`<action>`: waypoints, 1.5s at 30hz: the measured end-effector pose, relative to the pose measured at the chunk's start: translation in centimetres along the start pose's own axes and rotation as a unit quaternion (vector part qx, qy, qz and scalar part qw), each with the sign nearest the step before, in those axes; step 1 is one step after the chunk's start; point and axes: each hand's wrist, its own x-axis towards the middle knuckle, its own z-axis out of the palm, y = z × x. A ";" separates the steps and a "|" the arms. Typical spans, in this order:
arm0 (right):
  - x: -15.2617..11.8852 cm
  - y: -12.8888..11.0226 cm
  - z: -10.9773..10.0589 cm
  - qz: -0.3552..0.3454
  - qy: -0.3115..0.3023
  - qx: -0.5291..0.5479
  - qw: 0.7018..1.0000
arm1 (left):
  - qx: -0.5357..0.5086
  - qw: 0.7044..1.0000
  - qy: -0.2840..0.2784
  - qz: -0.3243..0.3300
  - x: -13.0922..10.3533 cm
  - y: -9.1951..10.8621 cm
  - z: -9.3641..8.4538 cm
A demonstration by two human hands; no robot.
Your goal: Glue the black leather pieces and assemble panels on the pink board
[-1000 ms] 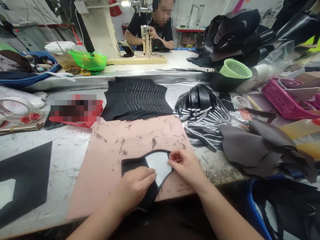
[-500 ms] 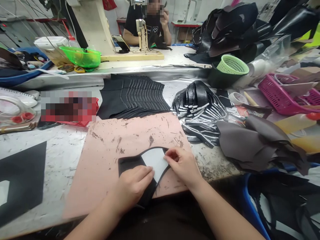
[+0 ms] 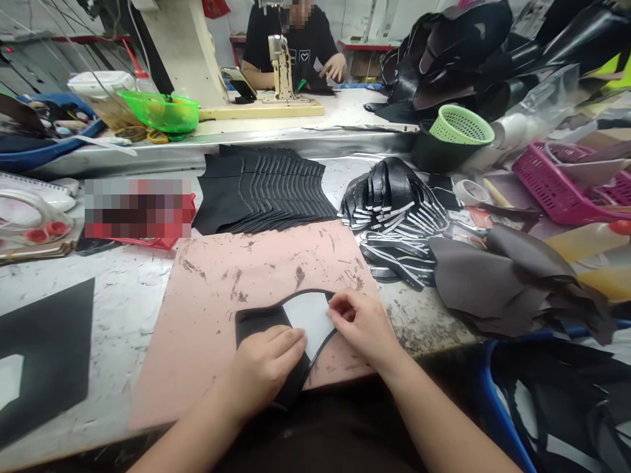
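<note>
On the pink work mat (image 3: 207, 348) lies a black leather piece (image 3: 261, 318) with a white patch (image 3: 308, 318) across its middle and a curved dark rim. My left hand (image 3: 271, 361) presses on its near left part, fingers together and thumb at the patch's edge. With thumb and forefinger pinched, my right hand (image 3: 362, 322) grips the rim at the right end of the patch. Whatever lies between those fingertips is hidden. Beyond the mat is a fanned stack of black pieces (image 3: 266, 190), and beside it a pile of black strips with white edges (image 3: 394, 197).
Brown leather sheets (image 3: 493, 282) lie at the right, above a blue bin (image 3: 493, 387) of black scraps. A magenta basket (image 3: 552, 187) and a red tray (image 3: 167, 240) flank the work area. Behind, a person (image 3: 305, 46) sits beyond a sewing machine (image 3: 190, 59).
My hands and the black leather piece stay almost in place, the view having shifted slightly. The person opposite has lowered a raised hand to the black material on the table.
</note>
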 end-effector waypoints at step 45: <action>0.7 -0.8 -0.6 -0.034 -0.093 -0.224 0.970 | -0.043 0.995 -0.089 -0.026 0.3 -0.4 1.3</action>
